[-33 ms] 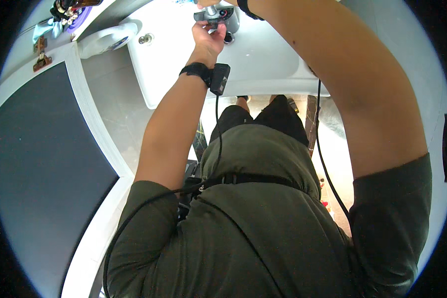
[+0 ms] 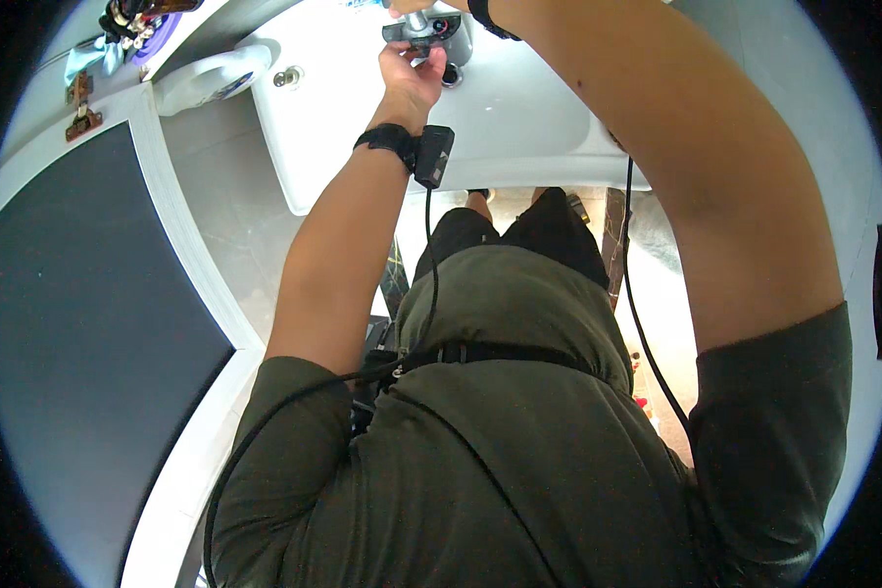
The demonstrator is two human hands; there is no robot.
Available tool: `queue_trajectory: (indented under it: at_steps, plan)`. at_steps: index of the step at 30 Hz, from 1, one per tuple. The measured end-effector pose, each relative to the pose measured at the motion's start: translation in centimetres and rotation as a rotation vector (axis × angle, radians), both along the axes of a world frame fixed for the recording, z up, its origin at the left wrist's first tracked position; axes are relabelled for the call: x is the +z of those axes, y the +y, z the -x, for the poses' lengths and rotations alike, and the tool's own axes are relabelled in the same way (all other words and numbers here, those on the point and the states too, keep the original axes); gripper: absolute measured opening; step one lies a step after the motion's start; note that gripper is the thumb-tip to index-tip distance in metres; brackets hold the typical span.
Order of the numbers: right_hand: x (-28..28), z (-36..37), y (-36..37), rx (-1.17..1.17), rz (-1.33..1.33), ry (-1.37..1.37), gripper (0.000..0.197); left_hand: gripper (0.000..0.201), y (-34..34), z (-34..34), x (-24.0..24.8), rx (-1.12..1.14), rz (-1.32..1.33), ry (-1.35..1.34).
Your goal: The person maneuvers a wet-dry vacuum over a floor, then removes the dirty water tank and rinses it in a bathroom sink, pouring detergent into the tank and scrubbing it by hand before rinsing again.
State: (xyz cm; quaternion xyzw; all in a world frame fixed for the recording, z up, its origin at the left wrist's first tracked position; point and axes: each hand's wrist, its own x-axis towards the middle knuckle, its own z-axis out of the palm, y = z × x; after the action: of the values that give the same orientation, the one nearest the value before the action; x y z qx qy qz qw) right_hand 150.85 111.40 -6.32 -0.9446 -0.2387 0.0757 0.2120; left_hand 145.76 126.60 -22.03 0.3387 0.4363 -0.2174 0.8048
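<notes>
At the top of the head view, the chrome faucet (image 2: pixel 459 47) stands on a white washbasin (image 2: pixel 529 137). A dark, open-looking fitting (image 2: pixel 441 27) with a silver cylindrical part shows at its top. My left hand (image 2: pixel 412 76) is closed, with its thumb and fingers pinching the lower edge of the dark fitting. Only a small part of my right hand (image 2: pixel 402 8) shows, next to the silver part at the upper picture edge. Its other fingers are cut off, so its grip is hidden. Both wrists wear black straps; a black box (image 2: pixel 433 157) sits on the left one.
A round drain hole (image 2: pixel 451 74) and a metal basin fitting (image 2: pixel 286 76) are in the basin. Left of it lies a white plastic bottle (image 2: pixel 214 80). A dark panel with a white frame (image 2: pixel 181 225) stands at the left. Black cables (image 2: pixel 647 333) hang along both arms.
</notes>
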Motion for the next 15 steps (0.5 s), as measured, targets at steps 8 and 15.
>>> queue_trajectory:
  at_steps: [8, 15]
  plan:
    - [1.1, 0.1, -0.3, -0.005, 0.050, 0.031, 0.037, 0.033, -0.5, -0.1, 0.1, 0.003, 0.008, -0.030]
    - [1.6, 0.5, -0.3, 0.001, 0.059, 0.053, 0.044, 0.032, -0.5, -0.2, 0.2, 0.007, -0.012, -0.011]
